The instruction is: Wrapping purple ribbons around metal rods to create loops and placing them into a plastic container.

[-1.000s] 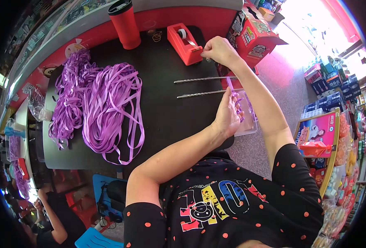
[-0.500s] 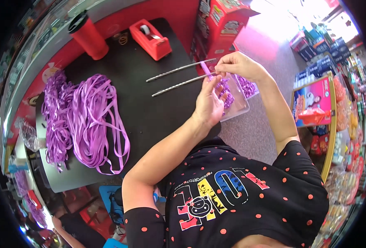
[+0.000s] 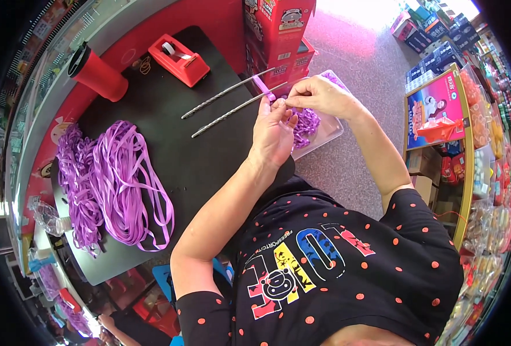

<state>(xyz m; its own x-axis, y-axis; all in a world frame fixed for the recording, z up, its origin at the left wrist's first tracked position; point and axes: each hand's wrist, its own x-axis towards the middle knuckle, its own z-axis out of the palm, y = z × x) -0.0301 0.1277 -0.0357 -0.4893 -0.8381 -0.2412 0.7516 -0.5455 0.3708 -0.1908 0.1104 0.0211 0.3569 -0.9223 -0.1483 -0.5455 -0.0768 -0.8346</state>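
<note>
Two long metal rods with twisted, drill-bit-like ends, the far rod [image 3: 209,102] and the near rod [image 3: 224,118], stretch side by side over the black table and past its right edge. A purple ribbon [image 3: 262,85] spans both near their right ends. My left hand [image 3: 271,130] is below the near rod, thumb and fingers pinched on the ribbon's looped end. Close beside it, my right hand [image 3: 322,99] pinches with thumb and forefinger; the bit it grips is mostly hidden, apparently the same ribbon. Behind the hands, a clear plastic bin [image 3: 320,141] contains purple ribbon pieces [image 3: 306,124].
Loose bundles of purple ribbon [image 3: 123,184] lie on the left of the black table [image 3: 192,167]. A red tape dispenser [image 3: 180,60] and a red tumbler [image 3: 100,75] stand at the back. Red boxes [image 3: 278,34] rise beyond the table; a shelf with goods [image 3: 469,132] is at right.
The whole view has shifted, so the table and rods appear further left. My fingertips have come closer together at the near rod, and the ribbon now forms a small loop there.
</note>
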